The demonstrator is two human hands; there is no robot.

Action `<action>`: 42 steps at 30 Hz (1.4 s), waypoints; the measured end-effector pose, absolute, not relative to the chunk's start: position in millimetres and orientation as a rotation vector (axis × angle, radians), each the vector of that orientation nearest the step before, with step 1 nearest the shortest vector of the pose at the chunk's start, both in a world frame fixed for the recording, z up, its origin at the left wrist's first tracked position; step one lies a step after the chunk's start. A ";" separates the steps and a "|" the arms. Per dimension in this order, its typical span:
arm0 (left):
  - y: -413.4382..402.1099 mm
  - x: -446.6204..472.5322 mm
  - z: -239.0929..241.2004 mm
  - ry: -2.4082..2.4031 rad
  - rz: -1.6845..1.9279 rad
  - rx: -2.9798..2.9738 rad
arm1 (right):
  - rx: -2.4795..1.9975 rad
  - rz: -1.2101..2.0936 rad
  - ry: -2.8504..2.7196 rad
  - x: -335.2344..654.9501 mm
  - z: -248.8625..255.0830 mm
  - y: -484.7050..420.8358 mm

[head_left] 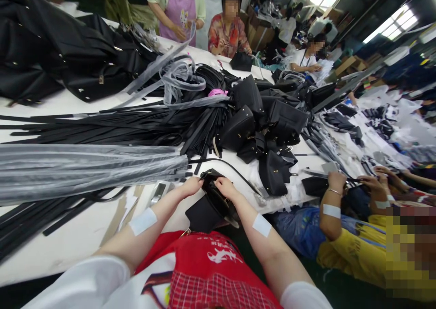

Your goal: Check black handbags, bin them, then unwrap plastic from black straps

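Note:
A black handbag [202,213] lies at the table's front edge against my red apron, its flap hanging toward me and its mouth turned up. My left hand [192,186] is closed on the bag's far left rim. Closed on the rim farther right is my right hand [225,186], its fingers partly inside the opening. A thin black strap [225,164] runs on the table just beyond the bag. Left of my left hand, plastic-wrapped straps [102,168] lie in a long bundle. The bag's inside is mostly dark.
Loose black straps [102,125] and a pile of black bags [238,127] cover the table ahead. Larger black bags [88,50] are heaped at the far left. A co-worker in yellow [354,250] works close on my right; others stand or sit across the table.

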State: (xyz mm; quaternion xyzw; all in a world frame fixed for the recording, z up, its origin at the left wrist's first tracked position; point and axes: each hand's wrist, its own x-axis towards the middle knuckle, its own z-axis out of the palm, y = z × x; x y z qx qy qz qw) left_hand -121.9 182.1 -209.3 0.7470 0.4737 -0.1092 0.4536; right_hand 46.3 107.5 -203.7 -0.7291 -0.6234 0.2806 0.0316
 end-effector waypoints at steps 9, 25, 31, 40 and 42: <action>191.4 -109.3 -215.5 1.086 -0.316 1.901 | -2.341 0.671 -1.974 28.3 -189.6 116.1; 196.9 -109.5 -225.7 1.001 -0.262 1.927 | -2.535 0.571 -1.772 18.9 -215.7 139.5; 204.1 -106.8 -228.4 0.985 -0.226 1.900 | -2.372 0.482 -1.869 18.9 -196.0 127.4; 205.8 -104.6 -226.4 0.957 -0.245 1.896 | -2.360 0.636 -1.992 7.8 -199.3 137.7; 208.0 -105.8 -225.8 0.945 -0.243 1.897 | -2.312 0.673 -1.967 9.8 -199.0 133.6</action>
